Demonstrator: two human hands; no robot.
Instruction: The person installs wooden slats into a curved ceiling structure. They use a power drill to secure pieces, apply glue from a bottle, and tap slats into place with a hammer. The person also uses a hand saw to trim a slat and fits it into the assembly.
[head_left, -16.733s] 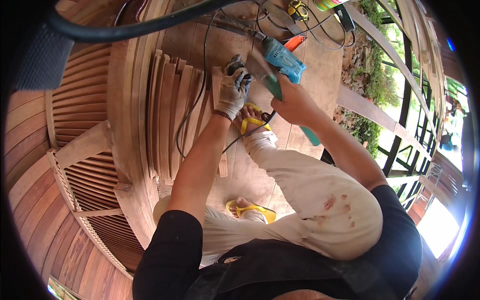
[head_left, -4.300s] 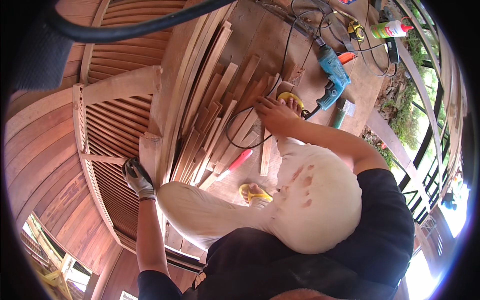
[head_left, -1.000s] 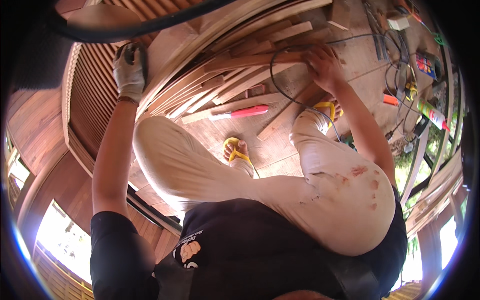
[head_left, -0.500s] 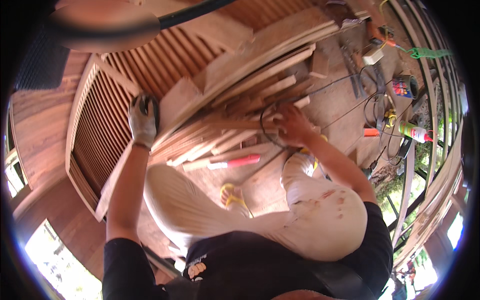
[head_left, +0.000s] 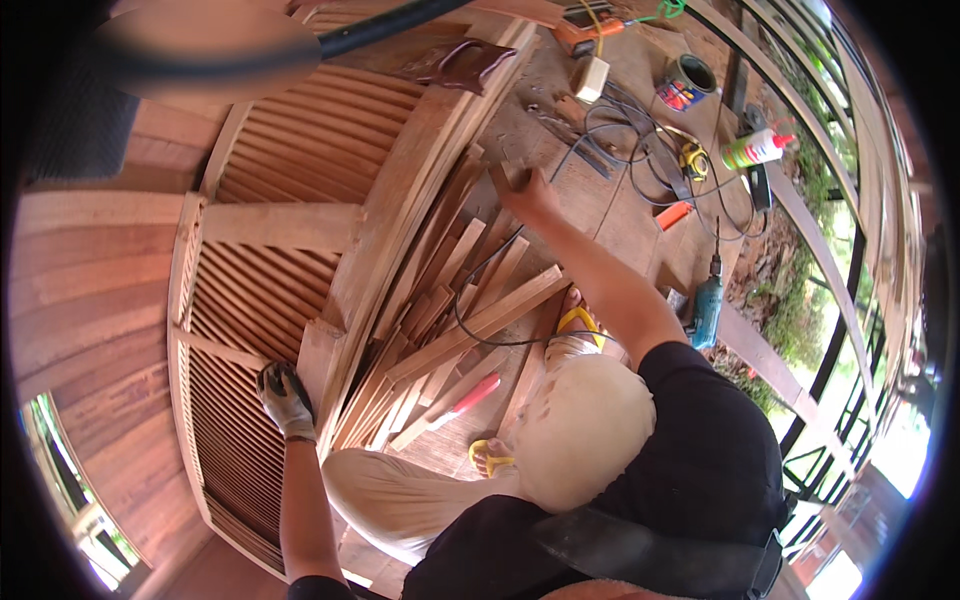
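Note:
My left hand (head_left: 285, 405), in a grey glove with dark fingers, grips the slatted wooden panel (head_left: 280, 228) beside a short wooden block (head_left: 321, 350). Its fingers curl down onto the slats. Bare and stretched forward, my right hand (head_left: 532, 200) closes on a short piece of wood (head_left: 505, 178) at the far end of a pile of wooden strips (head_left: 480, 325). Part of that piece is hidden by the hand. A black cable (head_left: 462, 300) loops over the strips below my right forearm. Among the strips lies a red-handled tool (head_left: 468, 396).
A handsaw (head_left: 475, 66) rests across the panel's far end. To the right are a blue-green drill (head_left: 708, 305), a yellow tape measure (head_left: 692, 160), a glue bottle (head_left: 752, 150), a tin can (head_left: 686, 82) and an orange object (head_left: 674, 216). A white block (head_left: 591, 78) is farther off.
My right hand has moved forward from over the strips to the short piece of wood and closed on it. My left hand stays on the panel. The view has turned and shifted forward.

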